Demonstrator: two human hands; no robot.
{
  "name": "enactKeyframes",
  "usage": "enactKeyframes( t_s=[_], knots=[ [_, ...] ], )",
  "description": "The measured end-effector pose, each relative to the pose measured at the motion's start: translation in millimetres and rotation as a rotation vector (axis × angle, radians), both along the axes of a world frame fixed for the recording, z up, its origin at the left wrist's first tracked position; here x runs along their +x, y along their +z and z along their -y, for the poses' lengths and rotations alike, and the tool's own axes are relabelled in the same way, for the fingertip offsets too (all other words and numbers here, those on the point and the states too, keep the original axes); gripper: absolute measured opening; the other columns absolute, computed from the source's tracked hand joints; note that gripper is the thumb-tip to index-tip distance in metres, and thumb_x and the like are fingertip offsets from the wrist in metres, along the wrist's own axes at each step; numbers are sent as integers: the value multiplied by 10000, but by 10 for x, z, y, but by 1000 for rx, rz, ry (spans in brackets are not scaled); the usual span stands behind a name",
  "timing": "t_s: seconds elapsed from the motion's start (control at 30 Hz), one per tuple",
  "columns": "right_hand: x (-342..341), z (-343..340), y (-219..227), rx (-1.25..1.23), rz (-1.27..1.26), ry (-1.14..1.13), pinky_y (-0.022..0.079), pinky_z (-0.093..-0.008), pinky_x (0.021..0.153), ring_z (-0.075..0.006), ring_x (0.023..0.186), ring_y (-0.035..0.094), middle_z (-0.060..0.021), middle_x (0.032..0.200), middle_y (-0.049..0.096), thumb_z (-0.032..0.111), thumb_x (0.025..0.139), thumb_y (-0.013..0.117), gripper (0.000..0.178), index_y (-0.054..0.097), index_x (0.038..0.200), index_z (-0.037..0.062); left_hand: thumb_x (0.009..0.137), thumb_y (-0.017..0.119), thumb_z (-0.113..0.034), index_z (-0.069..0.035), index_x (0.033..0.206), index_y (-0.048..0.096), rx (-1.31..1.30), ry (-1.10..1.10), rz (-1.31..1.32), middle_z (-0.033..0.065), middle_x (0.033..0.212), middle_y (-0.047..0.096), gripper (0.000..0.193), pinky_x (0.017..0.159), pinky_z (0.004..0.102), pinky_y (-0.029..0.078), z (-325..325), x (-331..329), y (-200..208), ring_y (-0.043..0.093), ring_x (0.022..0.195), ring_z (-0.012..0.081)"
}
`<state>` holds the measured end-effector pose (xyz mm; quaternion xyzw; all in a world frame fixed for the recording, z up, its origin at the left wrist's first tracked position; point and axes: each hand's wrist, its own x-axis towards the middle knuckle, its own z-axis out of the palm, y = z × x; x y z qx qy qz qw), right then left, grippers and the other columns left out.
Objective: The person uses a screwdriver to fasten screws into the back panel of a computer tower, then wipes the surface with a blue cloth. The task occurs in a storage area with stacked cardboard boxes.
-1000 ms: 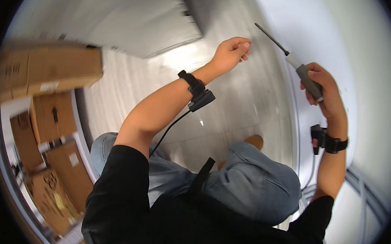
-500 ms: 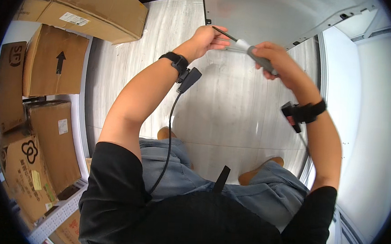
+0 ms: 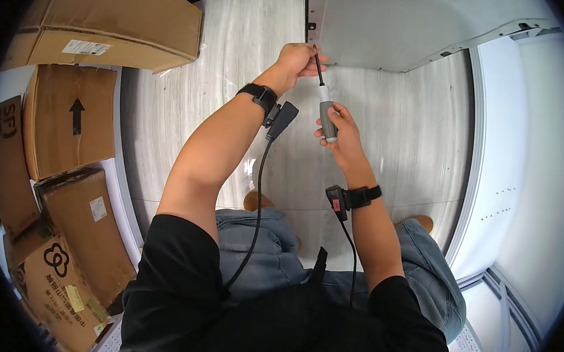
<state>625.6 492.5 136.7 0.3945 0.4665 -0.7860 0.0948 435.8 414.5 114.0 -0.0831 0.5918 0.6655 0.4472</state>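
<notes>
A screwdriver [image 3: 326, 114] with a grey and white handle and a dark shaft points away from me. My right hand [image 3: 341, 134] is closed around its handle. At the far end of the shaft is my left hand [image 3: 297, 59], thumb and forefinger drawn together by the tip and the other fingers bent beside the shaft. Whatever small thing those fingertips hold, if anything, is hidden. Just beyond them rises the left edge of a large grey metal panel [image 3: 401, 28], which has a small dark fitting near that edge.
Cardboard boxes [image 3: 73, 108] are stacked along my left side. A white wall panel [image 3: 500, 150] stands to the right. Black straps with small devices [image 3: 335, 202] circle both wrists, their cables trailing toward my body. Below is a pale wood-look floor [image 3: 232, 37].
My right hand has swung left and nearer to me, turning the screwdriver from slanted to nearly straight ahead. The left fingers have drawn in around its tip. My view has shifted slightly.
</notes>
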Motion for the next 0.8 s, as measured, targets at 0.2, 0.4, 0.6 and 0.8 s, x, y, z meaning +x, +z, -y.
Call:
enactKeyframes(
  t_s=[0.2, 0.4, 0.6, 0.8],
  knots=[
    [-46, 72, -44, -70, -58, -29, 421, -263, 549, -137, 642, 571, -54, 884, 577, 314, 954, 520, 351, 471, 1233, 107, 943, 446, -90, 0, 1188, 528, 13, 65, -125, 123, 1006, 671, 274, 631, 252, 542, 66, 26, -16, 670, 757, 170],
    [-26, 112, -138, -134, -78, -79, 414, -271, 539, -147, 621, 555, -62, 871, 572, 306, 962, 508, 343, 464, 1234, 102, 965, 443, -106, -5, 1169, 539, -77, 40, -166, 98, 982, 678, 246, 634, 246, 533, 19, 53, -58, 665, 745, 153],
    [-32, 57, -185, -206, -105, -98, 413, -278, 550, -151, 620, 549, -71, 857, 569, 314, 967, 501, 324, 469, 1204, 96, 959, 458, -102, 0, 1051, 569, -71, 101, -180, 106, 938, 683, 177, 602, 253, 524, -65, 70, -85, 663, 705, 160],
    [-18, 49, -241, -370, -134, -128, 407, -279, 558, -164, 662, 553, -76, 848, 568, 329, 970, 488, 308, 479, 1176, 100, 952, 476, -107, -32, 1017, 572, -86, 84, -189, 88, 951, 686, 138, 622, 248, 515, -42, 47, -94, 662, 741, 153]
  ],
)
